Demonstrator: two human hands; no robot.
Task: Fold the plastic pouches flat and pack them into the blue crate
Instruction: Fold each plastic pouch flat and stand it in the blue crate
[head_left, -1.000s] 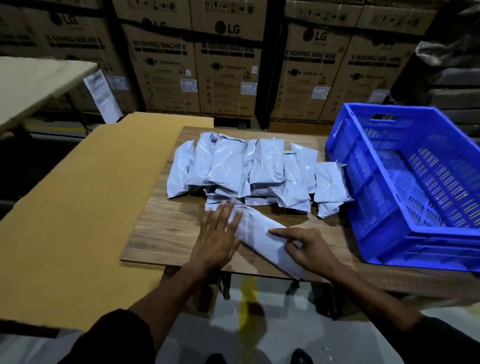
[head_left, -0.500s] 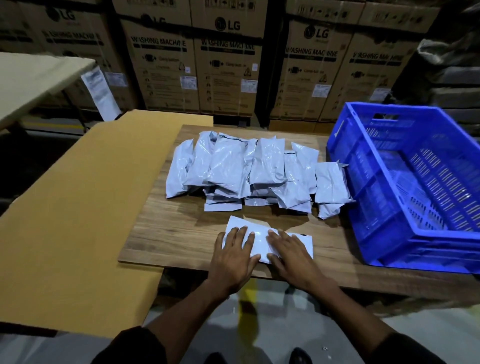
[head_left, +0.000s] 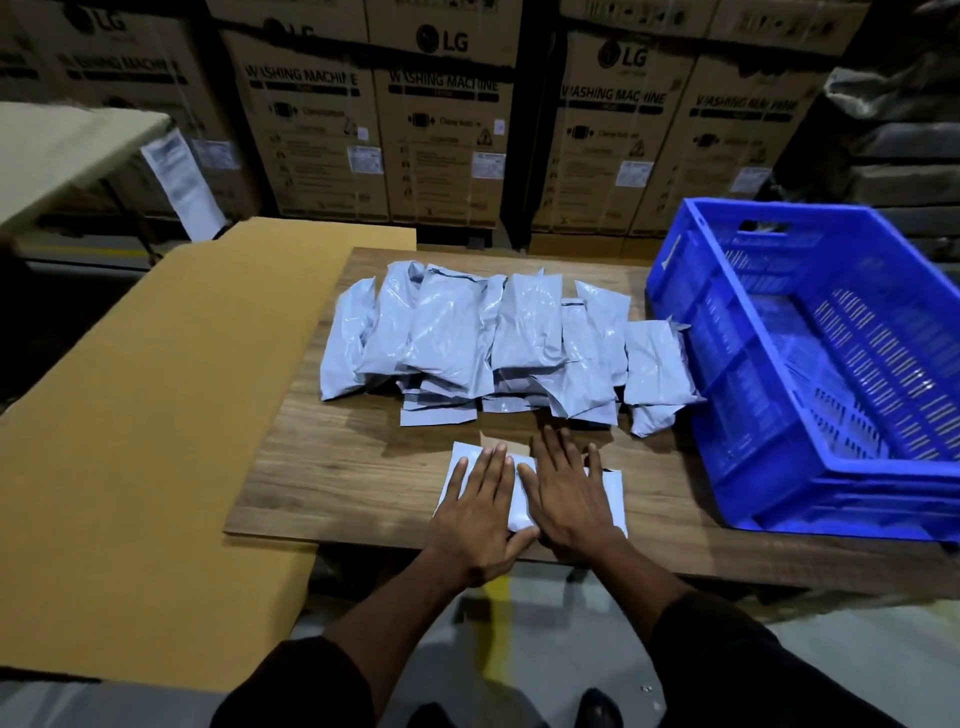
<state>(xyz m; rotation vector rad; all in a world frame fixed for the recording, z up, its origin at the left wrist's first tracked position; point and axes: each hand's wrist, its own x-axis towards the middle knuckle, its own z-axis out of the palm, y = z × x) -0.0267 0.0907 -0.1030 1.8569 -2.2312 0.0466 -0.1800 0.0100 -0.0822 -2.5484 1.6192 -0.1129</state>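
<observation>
A white plastic pouch (head_left: 520, 509) lies flat near the front edge of the wooden board (head_left: 337, 467). My left hand (head_left: 475, 512) and my right hand (head_left: 569, 493) press on it side by side, fingers straight, covering most of it. Behind them a row of several grey pouches (head_left: 498, 343) lies overlapped across the board's middle. The blue crate (head_left: 769, 374) stands at the right, its near corner resting on the board, with nothing visible inside.
A large brown cardboard sheet (head_left: 156, 415) lies to the left of the board. Stacked washing machine cartons (head_left: 441, 119) line the back. A pale table (head_left: 62, 145) stands at the far left. Floor shows below the board's front edge.
The pouch went from a diagonal, half-folded strip to a flat rectangle under both palms. Both hands have slid forward over it and now lie flatter.
</observation>
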